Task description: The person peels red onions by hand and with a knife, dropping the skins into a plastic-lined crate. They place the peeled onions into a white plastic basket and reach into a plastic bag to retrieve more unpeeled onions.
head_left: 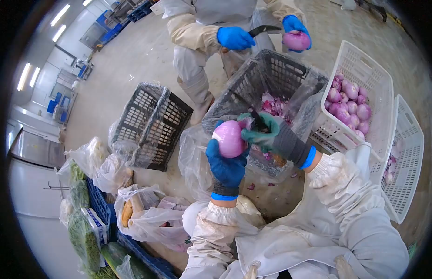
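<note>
My left hand (226,165), in a blue glove, is closed around a peeled purple onion (229,138). My right hand (276,135), in a green and grey glove, grips the black handle of a knife (258,122). Its dark blade points up and away from me, and my right thumb and fingertips press against the onion's side. Beneath both hands stands a black crate (225,111) lined with clear plastic. Purple onion skins (273,104) lie inside it.
A co-worker opposite holds a knife (262,30) and an onion (296,41). At right, a white crate (385,93) holds several onions, beside another white crate (406,181). Left are a black crate (153,125), bagged vegetables (141,209) and a blue crate (97,202).
</note>
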Demonstrator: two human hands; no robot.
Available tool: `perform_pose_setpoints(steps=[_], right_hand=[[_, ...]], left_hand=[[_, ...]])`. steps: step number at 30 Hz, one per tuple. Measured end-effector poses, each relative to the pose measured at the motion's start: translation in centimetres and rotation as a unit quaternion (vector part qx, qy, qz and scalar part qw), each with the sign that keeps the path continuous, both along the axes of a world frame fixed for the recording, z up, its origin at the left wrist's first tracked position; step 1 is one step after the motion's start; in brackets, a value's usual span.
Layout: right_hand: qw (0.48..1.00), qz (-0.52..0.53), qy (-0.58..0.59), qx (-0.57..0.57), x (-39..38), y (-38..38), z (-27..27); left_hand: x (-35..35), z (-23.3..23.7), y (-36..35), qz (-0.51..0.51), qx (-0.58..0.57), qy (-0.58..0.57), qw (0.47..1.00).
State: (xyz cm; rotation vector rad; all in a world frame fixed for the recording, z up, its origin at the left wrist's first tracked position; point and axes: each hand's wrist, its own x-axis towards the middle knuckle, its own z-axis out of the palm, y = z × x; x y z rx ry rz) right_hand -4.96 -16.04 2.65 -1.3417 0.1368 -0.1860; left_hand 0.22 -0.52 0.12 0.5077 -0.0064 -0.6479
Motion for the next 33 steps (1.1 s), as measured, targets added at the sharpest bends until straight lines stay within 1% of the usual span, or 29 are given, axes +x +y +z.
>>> perform_pose_setpoints(steps=[1, 2, 4, 5, 7, 8, 9, 10, 11, 12, 13, 14, 15, 16, 17, 18, 20, 21, 22, 23, 24, 26, 27, 28, 29, 30, 31, 32, 33], right_hand=[[0.989, -0.035, -0.08, -0.121, 0.0, 0.4, -0.1], [0.989, -0.038, -0.081, -0.118, -0.1, 0.3, 0.0], [0.998, -0.031, 0.055, -0.012, -0.3, -0.1, 1.3], [0.998, -0.03, 0.052, -0.009, -0.2, -0.2, 1.1], [0.995, -0.078, 0.033, 0.06, -0.1, -0.8, 0.5], [0.993, -0.066, 0.032, 0.09, -0.2, -1.7, -0.3], [0.994, -0.055, 0.029, 0.095, 0.0, -2.7, -1.0], [0.996, -0.047, 0.052, -0.046, 0.4, -3.9, -1.8], [0.979, -0.04, 0.072, -0.186, 0.6, -4.5, -2.3], [0.98, -0.033, 0.069, -0.184, 0.2, -4.5, -2.4], [0.888, -0.062, 0.156, -0.429, -0.6, -4.3, -2.4], [0.727, -0.09, 0.232, -0.64, -1.0, -4.1, -2.4], [0.727, -0.09, 0.232, -0.64, -0.8, -4.0, -2.4], [0.793, -0.072, 0.206, -0.568, -0.6, -4.0, -2.3], [0.852, -0.055, 0.178, -0.49, -0.5, -3.9, -2.2], [0.85, -0.054, 0.181, -0.492, -0.6, -3.8, -2.3], [0.901, -0.069, 0.105, -0.414, -0.6, -3.3, -2.4], [0.902, -0.072, 0.106, -0.413, -0.6, -3.1, -1.9], [0.955, -0.019, 0.151, -0.255, -0.7, -2.9, -0.9], [0.977, 0.036, 0.191, -0.088, -0.7, -2.7, -0.1], [0.977, 0.036, 0.191, -0.088, -0.7, -2.3, 0.3], [0.966, -0.003, 0.194, -0.172, -1.0, -1.6, 0.7], [0.966, -0.002, 0.194, -0.172, -1.0, -1.2, -0.1], [0.966, -0.014, 0.046, -0.252, -0.8, -0.6, -1.3], [0.939, -0.025, -0.104, -0.326, -0.9, -0.2, -2.1], [0.939, -0.025, -0.105, -0.326, -1.4, 0.6, -1.2], [0.916, -0.018, -0.089, -0.39, -1.9, 1.9, 0.7], [0.889, -0.013, -0.072, -0.451, -2.3, 2.9, 2.0], [0.889, -0.016, -0.071, -0.452, -2.5, 3.4, 2.5]], left_hand=[[0.1, 0.0, 0.1, 0.003, 0.015, -0.032, 0.999], [-0.1, 0.1, 0.2, 0.0, 0.019, -0.033, 0.999], [-0.5, 0.9, 0.3, -0.033, -0.045, 0.05, 0.997], [-0.5, 1.1, 0.4, -0.032, -0.042, 0.047, 0.997], [0.0, 1.6, 1.0, -0.097, -0.22, 0.179, 0.954], [0.3, 2.0, 1.2, -0.109, -0.261, 0.214, 0.935], [0.6, 2.0, 1.3, -0.1, -0.258, 0.207, 0.938], [0.8, 1.8, 1.4, -0.081, -0.23, 0.191, 0.951], [1.0, 1.5, 1.6, -0.062, -0.201, 0.175, 0.962], [1.3, 0.6, 2.0, -0.095, -0.223, 0.113, 0.963], [1.6, 0.0, 2.3, -0.092, -0.222, 0.11, 0.964], [1.9, -0.6, 2.5, -0.093, -0.233, 0.106, 0.962], [2.0, -0.6, 2.5, -0.094, -0.245, 0.105, 0.959], [1.9, -0.7, 2.4, -0.093, -0.248, 0.108, 0.958], [1.9, -0.8, 2.4, -0.047, -0.198, 0.107, 0.973], [1.8, -0.3, 2.2, -0.002, -0.146, 0.105, 0.984], [1.5, 0.9, 2.2, -0.015, -0.157, 0.105, 0.982], [1.5, 1.5, 2.1, -0.026, -0.168, 0.102, 0.98], [1.5, 1.7, 2.0, -0.029, -0.167, 0.101, 0.98], [1.4, 1.9, 2.0, -0.045, -0.188, 0.118, 0.974], [1.3, 1.9, 2.0, -0.059, -0.209, 0.136, 0.967], [1.4, 1.4, 2.1, -0.051, -0.199, 0.131, 0.97], [1.5, 1.0, 2.1, -0.043, -0.19, 0.127, 0.973], [1.5, 0.6, 2.2, -0.042, -0.19, 0.127, 0.973], [1.6, 0.2, 2.2, -0.032, -0.179, 0.113, 0.977], [1.6, 0.1, 2.1, -0.023, -0.168, 0.101, 0.98], [1.6, 0.1, 2.1, -0.024, -0.168, 0.1, 0.98], [1.5, 0.2, 2.0, -0.029, -0.142, 0.062, 0.987], [1.3, 0.3, 1.9, -0.035, -0.116, 0.025, 0.992]])
